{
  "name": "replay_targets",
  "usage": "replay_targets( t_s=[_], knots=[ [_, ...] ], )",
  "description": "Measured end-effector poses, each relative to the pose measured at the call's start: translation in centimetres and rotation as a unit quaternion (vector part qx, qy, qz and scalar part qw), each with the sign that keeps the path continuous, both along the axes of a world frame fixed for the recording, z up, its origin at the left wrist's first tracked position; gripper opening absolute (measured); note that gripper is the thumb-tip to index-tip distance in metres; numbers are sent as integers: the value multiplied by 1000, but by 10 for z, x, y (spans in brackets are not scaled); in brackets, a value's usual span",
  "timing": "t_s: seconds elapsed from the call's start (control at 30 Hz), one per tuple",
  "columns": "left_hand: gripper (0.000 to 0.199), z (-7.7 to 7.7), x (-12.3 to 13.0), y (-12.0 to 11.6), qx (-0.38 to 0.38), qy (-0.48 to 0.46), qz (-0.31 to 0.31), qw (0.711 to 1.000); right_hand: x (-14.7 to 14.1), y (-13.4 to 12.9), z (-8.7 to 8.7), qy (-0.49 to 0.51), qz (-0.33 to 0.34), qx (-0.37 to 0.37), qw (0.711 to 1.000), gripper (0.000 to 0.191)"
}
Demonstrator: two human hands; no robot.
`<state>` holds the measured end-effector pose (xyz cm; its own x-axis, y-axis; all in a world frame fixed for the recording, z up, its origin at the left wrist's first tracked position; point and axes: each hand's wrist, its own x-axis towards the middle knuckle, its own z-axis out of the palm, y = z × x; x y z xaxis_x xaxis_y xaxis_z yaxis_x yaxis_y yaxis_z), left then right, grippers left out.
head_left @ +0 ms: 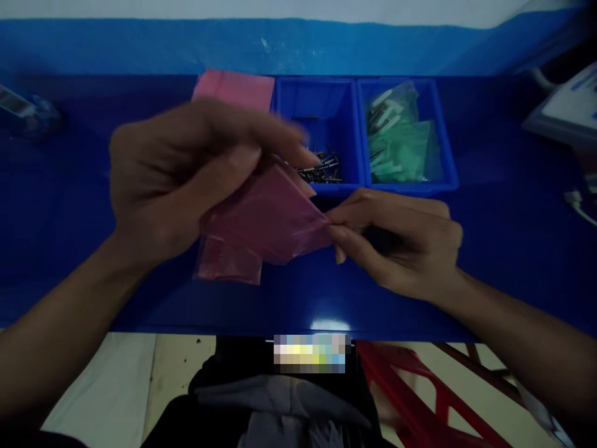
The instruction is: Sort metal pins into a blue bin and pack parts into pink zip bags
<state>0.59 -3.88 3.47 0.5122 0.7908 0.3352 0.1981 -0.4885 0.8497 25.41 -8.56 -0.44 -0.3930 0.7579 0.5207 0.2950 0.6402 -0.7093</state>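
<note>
A pink see-through plastic bag (275, 218) is stretched between my two hands above the table. My right hand (401, 239) pinches one corner of it between thumb and fingertips. At the bag's other side is my left hand (186, 174), closed on it, with the thumb over the upper edge and the fingertips blurred. I cannot make out anything inside the bag. Below the left hand, another small pink bag (228, 264) lies flat, partly covered by the held one. Behind the left hand, a pile of pink bags (237, 90) is partly hidden.
Behind my hands, a blue bin (317, 93) contains several dark screw-like metal pieces (324, 171). Beside it, another blue bin (448, 168) holds green bags (405, 149) and pale pieces. A white cable (576, 202) lies at the right of the blue table (504, 249). A red stool (410, 386) stands below.
</note>
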Motion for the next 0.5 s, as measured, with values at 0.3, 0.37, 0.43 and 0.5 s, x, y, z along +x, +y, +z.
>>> replay_targets(
  t_s=[0.3, 0.37, 0.43, 0.5],
  knots=[
    [50, -14, -9, 7, 103, 51, 194, 974, -3, -7, -2, 185, -12, -72, 980, 34],
    [45, -14, -17, 21, 81, -50, 213, 972, -2, -6, -3, 184, -4, -84, 979, 31],
    [38, -12, -27, 42, 75, -122, 210, 967, -1, -5, -3, 157, -13, -83, 984, 29],
    [32, -11, -34, 63, 74, -98, 205, 971, 1, -4, -4, 119, -22, -71, 990, 27]
  ],
)
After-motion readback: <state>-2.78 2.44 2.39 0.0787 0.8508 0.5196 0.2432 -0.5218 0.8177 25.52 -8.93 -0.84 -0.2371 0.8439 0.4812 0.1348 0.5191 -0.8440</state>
